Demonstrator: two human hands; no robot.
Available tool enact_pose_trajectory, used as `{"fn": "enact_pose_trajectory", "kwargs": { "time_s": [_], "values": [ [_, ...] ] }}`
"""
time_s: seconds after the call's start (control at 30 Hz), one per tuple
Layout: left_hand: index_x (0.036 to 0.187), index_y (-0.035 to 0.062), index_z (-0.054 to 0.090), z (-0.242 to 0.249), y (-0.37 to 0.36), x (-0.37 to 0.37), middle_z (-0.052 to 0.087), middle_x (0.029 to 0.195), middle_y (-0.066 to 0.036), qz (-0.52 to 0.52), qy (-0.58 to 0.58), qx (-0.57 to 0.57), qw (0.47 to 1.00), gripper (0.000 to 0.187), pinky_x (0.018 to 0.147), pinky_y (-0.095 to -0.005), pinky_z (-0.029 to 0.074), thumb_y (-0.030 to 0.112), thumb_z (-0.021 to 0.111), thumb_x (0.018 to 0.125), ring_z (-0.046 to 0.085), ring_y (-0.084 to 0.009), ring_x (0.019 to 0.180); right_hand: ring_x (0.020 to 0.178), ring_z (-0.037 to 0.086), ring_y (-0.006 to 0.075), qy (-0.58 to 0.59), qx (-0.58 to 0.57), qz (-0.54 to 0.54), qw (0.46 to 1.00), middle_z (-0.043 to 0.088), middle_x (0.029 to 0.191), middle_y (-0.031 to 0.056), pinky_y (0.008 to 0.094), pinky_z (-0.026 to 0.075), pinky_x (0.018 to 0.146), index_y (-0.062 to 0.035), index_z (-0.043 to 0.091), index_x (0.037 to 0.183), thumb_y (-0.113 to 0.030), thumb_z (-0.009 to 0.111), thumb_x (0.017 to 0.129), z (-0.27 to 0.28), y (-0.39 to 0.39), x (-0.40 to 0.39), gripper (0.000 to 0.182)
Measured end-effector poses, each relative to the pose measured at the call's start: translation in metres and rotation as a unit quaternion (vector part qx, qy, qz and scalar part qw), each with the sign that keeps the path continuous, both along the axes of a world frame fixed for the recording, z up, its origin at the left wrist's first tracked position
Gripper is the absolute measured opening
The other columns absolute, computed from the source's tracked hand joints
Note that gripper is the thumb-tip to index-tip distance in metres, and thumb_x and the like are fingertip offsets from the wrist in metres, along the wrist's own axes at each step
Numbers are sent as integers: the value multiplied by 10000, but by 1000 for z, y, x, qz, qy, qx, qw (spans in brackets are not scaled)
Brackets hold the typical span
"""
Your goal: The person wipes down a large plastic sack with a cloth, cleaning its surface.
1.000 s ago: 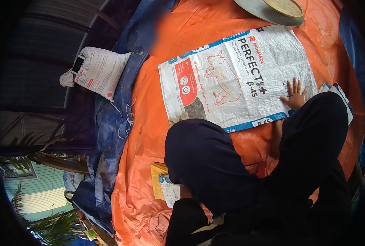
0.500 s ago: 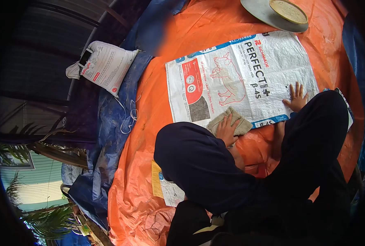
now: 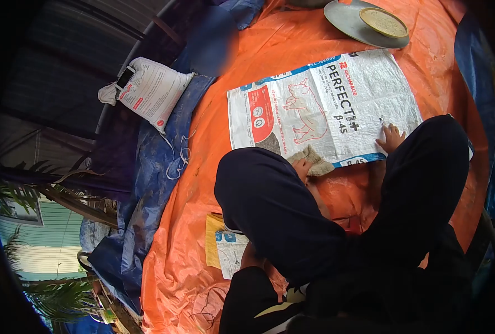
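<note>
Bright diffuse daylight on the printed sack [image 3: 322, 103], no hard shadows, heavy fisheye curvature and black vignette far from it, blurred patch above-left, dark underexposed left area.

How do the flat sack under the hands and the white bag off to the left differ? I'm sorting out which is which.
The flat sack lies spread out and empty-looking on the orange tarp; the white bag is plump and lies on the blue tarp.
The flat sack shows a red pig outline and large lettering; the white bag carries only small print.
The left hand with a cloth and the right hand press on the flat sack; nothing touches the white bag.
Both are white printed sacks.
</note>
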State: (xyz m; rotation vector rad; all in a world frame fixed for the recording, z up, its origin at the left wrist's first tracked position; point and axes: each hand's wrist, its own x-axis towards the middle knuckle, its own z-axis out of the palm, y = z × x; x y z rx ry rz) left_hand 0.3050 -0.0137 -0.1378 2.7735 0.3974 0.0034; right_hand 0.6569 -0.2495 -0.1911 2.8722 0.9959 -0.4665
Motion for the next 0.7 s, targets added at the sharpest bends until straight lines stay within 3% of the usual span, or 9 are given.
{"fn": "enact_pose_trajectory", "kwargs": {
  "time_s": [0.03, 0.07, 0.13, 0.33, 0.43, 0.57, 0.6, 0.67, 0.7],
  "values": [
    [1065, 127, 623, 4, 4, -3, 573, 1010, -77, -11, -12, -10, 1000, 458, 815, -410, 521, 55, 785, 643, 617, -292, 982, 1441, 321, 380, 1, 21, 7, 1000, 347, 1552, 190, 684, 252, 1108, -159, 417, 1467, -528, 687, 834, 0, -5, 0, 781],
    [1188, 141, 622, 31, 4, 2, 599, 1140, -98, -13, 101, -22, 995, 522, 897, -403, 513, 9, 714, 692, 604, -311, 1094, 1429, 355, 335, -23, 72, 3, 997, 414, 1513, 163, 668, 264, 1114, -157, 488, 1402, -466, 715, 833, 8, -9, -7, 686],
    [1214, 142, 613, 52, 12, 4, 590, 1177, -105, -25, 173, -56, 983, 538, 915, -401, 507, 3, 696, 701, 594, -314, 1120, 1410, 378, 340, -38, 135, 23, 990, 438, 1490, 160, 668, 273, 1107, -157, 499, 1384, -422, 736, 824, 14, -9, -4, 663],
    [1289, 145, 586, 22, 18, 1, 564, 1289, -125, -4, 61, -161, 985, 586, 971, -393, 486, -15, 641, 728, 565, -324, 1198, 1282, 495, 370, -58, 328, 40, 942, 514, 1395, 161, 491, 430, 1039, -116, 591, 1250, -235, 787, 769, 25, 18, 4, 532],
    [1327, 147, 572, 4, 24, 12, 551, 1345, -135, 43, -50, -217, 974, 611, 998, -389, 476, -24, 614, 742, 551, -329, 1236, 1302, 466, 408, -76, 364, 100, 923, 489, 1410, 204, 502, 410, 1060, -118, 578, 1280, -224, 772, 778, 3, 34, 12, 548],
    [1440, 144, 488, 14, 27, 50, 395, 1532, -174, 118, -183, -266, 939, 659, 1135, -385, 350, 10, 531, 797, 396, -360, 1402, 1486, 185, 416, -10, 202, 123, 972, 227, 1587, 238, 567, 235, 1172, -180, 369, 1505, -395, 690, 850, 16, 47, -18, 760],
    [1448, 138, 477, 14, 26, 63, 362, 1550, -179, 82, -165, -244, 952, 646, 1150, -416, 319, 44, 541, 812, 352, -387, 1419, 1515, 73, 399, 38, 98, 115, 988, 121, 1631, 206, 579, 125, 1198, -205, 295, 1547, -449, 642, 872, 18, 51, -24, 797],
    [1463, 126, 456, 2, 20, 93, 296, 1587, -187, 4, -130, -198, 972, 628, 1182, -477, 256, 111, 560, 843, 263, -441, 1451, 1516, 70, 399, 57, 135, 96, 985, 133, 1634, 190, 567, 97, 1204, -202, 304, 1544, -435, 642, 876, 13, 51, -24, 784],
    [1479, 143, 437, -8, 15, 105, 254, 1606, -175, -33, -68, -185, 980, 608, 1205, -522, 152, 250, 564, 894, 169, -431, 1486, 1516, 68, 399, 65, 154, 87, 982, 139, 1635, 182, 561, 83, 1207, -201, 308, 1542, -428, 642, 878, 11, 51, -23, 777]
  ]
}}
